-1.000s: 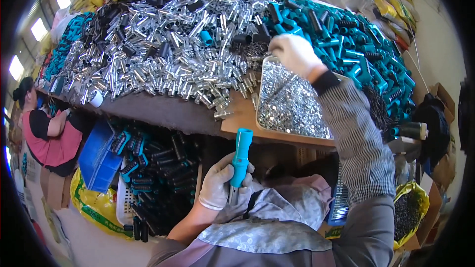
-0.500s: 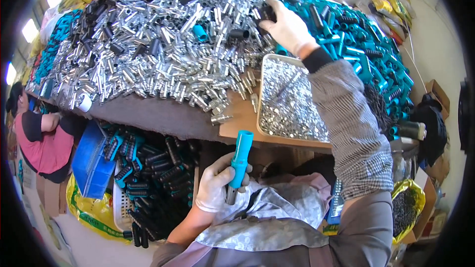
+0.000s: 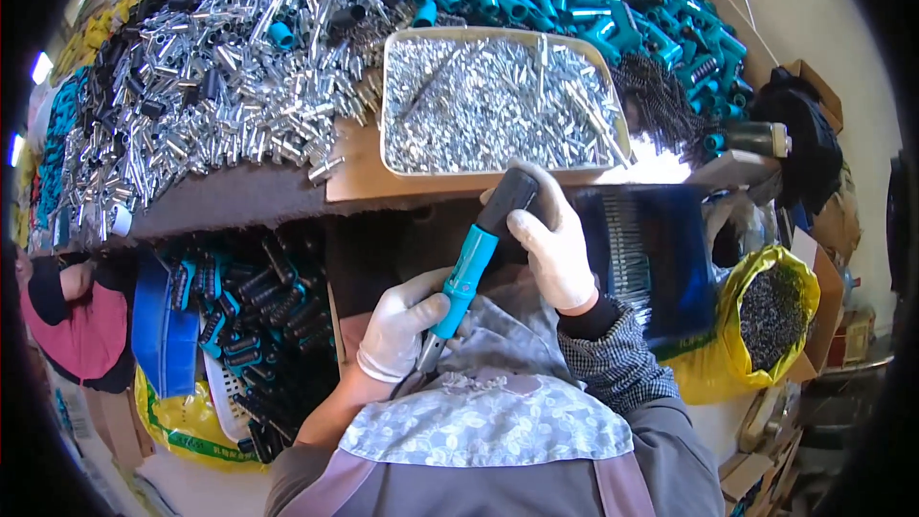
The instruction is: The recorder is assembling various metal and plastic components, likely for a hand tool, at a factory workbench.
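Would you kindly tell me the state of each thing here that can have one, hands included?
Left hand: gloved, closed around the teal tube
Right hand: gloved, gripping the black sleeve
Teal tube: held, tilted
Black sleeve: held at the tube's upper end
Tray: full of small metal parts
Yellow bag: open, holding dark pieces
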`<state>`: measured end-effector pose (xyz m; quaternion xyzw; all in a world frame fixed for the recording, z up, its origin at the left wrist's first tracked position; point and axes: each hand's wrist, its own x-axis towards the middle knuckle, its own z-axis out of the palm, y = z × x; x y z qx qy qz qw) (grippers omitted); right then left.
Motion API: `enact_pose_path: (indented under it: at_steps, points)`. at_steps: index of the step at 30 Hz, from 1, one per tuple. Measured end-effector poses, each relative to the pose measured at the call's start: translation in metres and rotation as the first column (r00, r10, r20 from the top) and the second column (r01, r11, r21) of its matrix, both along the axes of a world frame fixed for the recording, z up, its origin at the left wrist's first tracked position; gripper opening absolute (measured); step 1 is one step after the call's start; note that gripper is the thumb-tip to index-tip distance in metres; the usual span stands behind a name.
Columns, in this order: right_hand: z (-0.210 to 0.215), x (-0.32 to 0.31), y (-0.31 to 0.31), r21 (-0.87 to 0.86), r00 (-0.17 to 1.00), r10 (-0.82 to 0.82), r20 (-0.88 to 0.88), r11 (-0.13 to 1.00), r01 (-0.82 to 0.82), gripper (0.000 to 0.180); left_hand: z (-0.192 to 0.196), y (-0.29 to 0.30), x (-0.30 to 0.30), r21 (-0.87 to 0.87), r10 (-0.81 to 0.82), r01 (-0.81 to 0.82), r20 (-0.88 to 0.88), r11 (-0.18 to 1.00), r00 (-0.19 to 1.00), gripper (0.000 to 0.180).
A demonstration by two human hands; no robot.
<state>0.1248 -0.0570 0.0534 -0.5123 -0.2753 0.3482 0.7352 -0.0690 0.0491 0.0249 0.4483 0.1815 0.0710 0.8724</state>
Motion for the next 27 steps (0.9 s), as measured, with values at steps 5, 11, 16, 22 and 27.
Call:
enact_pose_path:
  at_steps: [5,11,16,22,27]
  points:
    - [-0.006,-0.011,-0.020,-0.105,0.984,0.174,0.031,0.980,-0.170,0.058,-0.001,-0.013,0.009,0.014,0.005,-0.004,-0.026,1.000,1.000,0.073]
    - [-0.005,-0.016,-0.039,-0.257,0.890,0.098,0.446,0.966,0.022,0.047,-0.009,-0.012,0.016,0.229,-0.056,0.065,-0.043,0.971,0.998,0.080]
    - [-0.002,-0.015,-0.046,-0.302,0.494,0.166,0.854,0.930,0.210,0.038,-0.010,-0.019,0.028,0.813,0.030,0.055,-0.088,0.580,0.996,0.085]
    - [0.006,0.049,-0.082,-0.445,0.453,0.415,0.789,0.895,-0.046,0.028,-0.004,-0.030,0.045,0.970,-0.069,0.141,-0.129,0.201,0.989,0.054]
    - [0.004,0.184,-0.100,-0.018,0.230,-0.186,0.955,0.739,0.674,0.010,-0.004,-0.033,0.051,0.977,-0.091,0.107,-0.092,0.183,0.992,0.052]
